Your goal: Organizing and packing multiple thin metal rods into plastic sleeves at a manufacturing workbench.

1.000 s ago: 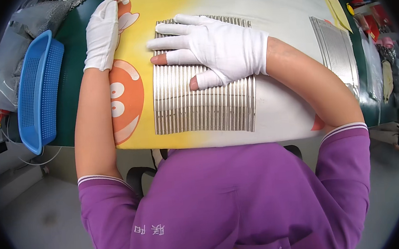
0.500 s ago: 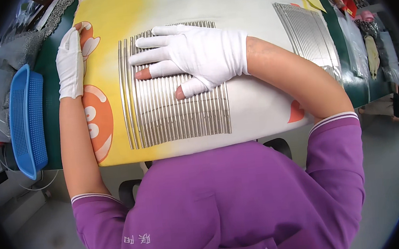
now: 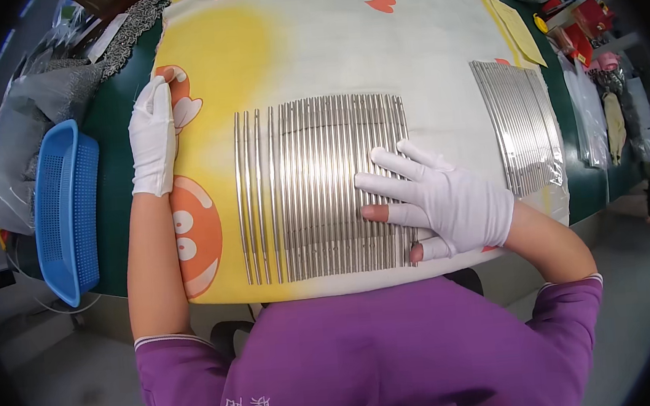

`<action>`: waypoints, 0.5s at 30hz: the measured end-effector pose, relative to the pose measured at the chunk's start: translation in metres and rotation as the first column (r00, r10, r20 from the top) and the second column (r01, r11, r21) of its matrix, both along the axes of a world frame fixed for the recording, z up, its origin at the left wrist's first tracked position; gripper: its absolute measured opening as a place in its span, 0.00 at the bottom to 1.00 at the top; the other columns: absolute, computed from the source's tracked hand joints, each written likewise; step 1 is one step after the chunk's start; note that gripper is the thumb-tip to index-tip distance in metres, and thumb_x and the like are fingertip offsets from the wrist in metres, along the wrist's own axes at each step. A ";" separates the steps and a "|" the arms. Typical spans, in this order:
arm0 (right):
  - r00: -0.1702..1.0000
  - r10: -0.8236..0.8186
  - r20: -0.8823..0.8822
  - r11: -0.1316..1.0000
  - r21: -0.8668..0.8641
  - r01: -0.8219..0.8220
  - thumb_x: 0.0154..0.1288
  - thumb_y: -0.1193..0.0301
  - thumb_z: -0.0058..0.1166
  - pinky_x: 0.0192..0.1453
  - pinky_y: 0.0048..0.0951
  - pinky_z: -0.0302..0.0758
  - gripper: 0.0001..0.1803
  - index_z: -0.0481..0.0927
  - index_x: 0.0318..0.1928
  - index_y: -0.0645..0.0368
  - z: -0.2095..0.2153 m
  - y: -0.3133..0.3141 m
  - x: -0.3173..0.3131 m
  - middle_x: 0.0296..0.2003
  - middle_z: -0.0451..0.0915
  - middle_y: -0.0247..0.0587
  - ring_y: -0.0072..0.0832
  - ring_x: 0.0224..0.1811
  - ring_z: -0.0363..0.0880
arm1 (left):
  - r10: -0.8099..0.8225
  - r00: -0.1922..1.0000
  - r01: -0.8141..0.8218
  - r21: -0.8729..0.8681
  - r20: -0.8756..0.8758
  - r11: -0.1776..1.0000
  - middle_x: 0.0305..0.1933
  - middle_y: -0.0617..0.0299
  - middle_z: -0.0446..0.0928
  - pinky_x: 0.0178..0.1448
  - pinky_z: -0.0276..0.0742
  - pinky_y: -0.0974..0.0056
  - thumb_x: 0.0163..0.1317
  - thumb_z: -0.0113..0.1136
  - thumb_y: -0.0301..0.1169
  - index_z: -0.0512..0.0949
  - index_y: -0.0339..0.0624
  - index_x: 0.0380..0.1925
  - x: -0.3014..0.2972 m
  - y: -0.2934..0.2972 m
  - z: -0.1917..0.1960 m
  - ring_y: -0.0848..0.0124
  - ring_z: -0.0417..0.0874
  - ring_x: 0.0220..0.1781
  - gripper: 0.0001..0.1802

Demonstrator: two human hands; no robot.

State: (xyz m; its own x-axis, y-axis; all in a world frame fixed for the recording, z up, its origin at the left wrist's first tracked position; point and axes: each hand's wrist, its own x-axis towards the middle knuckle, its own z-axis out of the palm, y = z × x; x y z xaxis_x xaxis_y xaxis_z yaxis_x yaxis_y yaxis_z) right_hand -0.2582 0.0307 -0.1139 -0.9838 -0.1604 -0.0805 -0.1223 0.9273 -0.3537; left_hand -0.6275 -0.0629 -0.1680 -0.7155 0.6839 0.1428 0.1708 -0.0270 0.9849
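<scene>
A row of thin silvery metal rods [image 3: 323, 180] lies side by side on a yellow and white printed cloth [image 3: 329, 58]. Several rods at its left end [image 3: 262, 200] are spaced apart; the others lie close together. My right hand [image 3: 447, 201], in a white glove with thumb and one fingertip bare, rests open over the right end of the row, fingers spread and pointing left. Also white-gloved, my left hand [image 3: 154, 140] is at the cloth's left edge, fingers closed, appearing to pinch the edge. Its fingers are partly hidden.
A second bundle of rods [image 3: 521, 126] lies at the cloth's right side, beside a yellow paper [image 3: 517, 27]. A blue perforated basket [image 3: 70, 215] stands on the green tabletop at left, next to clear plastic bags [image 3: 39, 111]. More bags [image 3: 585, 114] and red boxes [image 3: 593, 21] are at right.
My right hand has slid from the row's middle to its right end. More rods at the left end now stand apart. My left hand keeps its place at the cloth edge; the view has shifted.
</scene>
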 end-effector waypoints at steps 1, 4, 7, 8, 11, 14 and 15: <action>1.000 -0.005 -0.011 1.000 -0.014 0.005 0.55 0.39 0.50 0.73 0.56 0.51 0.43 0.69 0.65 0.51 -0.001 -0.002 -0.002 0.69 0.61 0.46 0.52 0.71 0.56 | 0.004 1.000 -0.004 -0.017 -0.019 1.000 0.51 0.61 0.79 0.49 0.82 0.71 0.72 0.48 0.31 0.76 0.34 0.53 0.000 -0.001 0.000 0.76 0.78 0.51 0.16; 1.000 0.013 -0.016 0.999 -0.051 -0.014 0.58 0.36 0.46 0.74 0.58 0.48 0.42 0.68 0.66 0.50 -0.006 -0.002 -0.016 0.70 0.60 0.44 0.51 0.72 0.55 | -0.011 1.000 0.010 -0.046 -0.003 0.999 0.51 0.60 0.80 0.54 0.77 0.71 0.72 0.49 0.32 0.77 0.34 0.52 0.004 -0.002 0.006 0.74 0.79 0.52 0.16; 0.994 0.097 -0.044 0.994 -0.050 -0.099 0.61 0.37 0.42 0.76 0.56 0.43 0.41 0.67 0.67 0.49 -0.011 -0.004 -0.032 0.71 0.58 0.43 0.47 0.75 0.51 | 0.004 0.963 -0.046 -0.148 -0.271 0.988 0.52 0.60 0.80 0.57 0.73 0.71 0.72 0.49 0.33 0.78 0.37 0.52 0.007 -0.003 0.008 0.72 0.79 0.52 0.16; 0.994 0.101 -0.049 0.993 -0.049 -0.104 0.61 0.37 0.42 0.76 0.56 0.43 0.41 0.67 0.67 0.49 -0.013 -0.005 -0.038 0.71 0.58 0.43 0.47 0.75 0.51 | -0.007 0.957 -0.040 -0.156 -0.291 0.987 0.52 0.59 0.80 0.59 0.71 0.70 0.71 0.48 0.32 0.78 0.37 0.52 0.005 -0.003 0.007 0.72 0.79 0.53 0.16; 0.987 0.152 -0.044 0.984 -0.089 -0.156 0.62 0.38 0.43 0.77 0.53 0.38 0.40 0.65 0.68 0.49 -0.017 -0.007 -0.054 0.72 0.57 0.44 0.46 0.75 0.49 | -0.030 0.949 -0.024 -0.166 -0.314 0.986 0.52 0.59 0.79 0.61 0.69 0.69 0.71 0.48 0.32 0.78 0.37 0.51 0.005 -0.005 0.009 0.71 0.78 0.54 0.16; 0.981 0.183 -0.057 0.974 -0.126 -0.189 0.61 0.41 0.47 0.77 0.51 0.40 0.40 0.65 0.67 0.50 -0.016 -0.010 -0.071 0.72 0.56 0.45 0.47 0.75 0.49 | -0.020 0.965 -0.022 -0.159 -0.260 0.987 0.52 0.59 0.79 0.62 0.69 0.69 0.70 0.47 0.30 0.78 0.37 0.51 0.004 -0.004 0.007 0.70 0.77 0.56 0.15; 0.980 0.188 -0.062 0.973 -0.123 -0.195 0.61 0.41 0.47 0.77 0.51 0.40 0.40 0.65 0.67 0.50 -0.015 -0.012 -0.077 0.72 0.56 0.45 0.47 0.75 0.49 | -0.020 0.963 -0.027 -0.169 -0.270 0.985 0.52 0.59 0.79 0.62 0.68 0.69 0.70 0.47 0.30 0.78 0.37 0.51 0.005 -0.006 0.008 0.70 0.77 0.56 0.15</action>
State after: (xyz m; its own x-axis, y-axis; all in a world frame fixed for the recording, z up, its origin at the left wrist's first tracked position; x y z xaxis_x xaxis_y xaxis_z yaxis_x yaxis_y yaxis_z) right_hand -0.3350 0.0185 -0.1284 -0.9360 -0.3521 0.0007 -0.3135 0.8324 -0.4571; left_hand -0.6229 -0.0685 -0.1600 -0.6687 0.7125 0.2126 0.4301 0.1375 0.8923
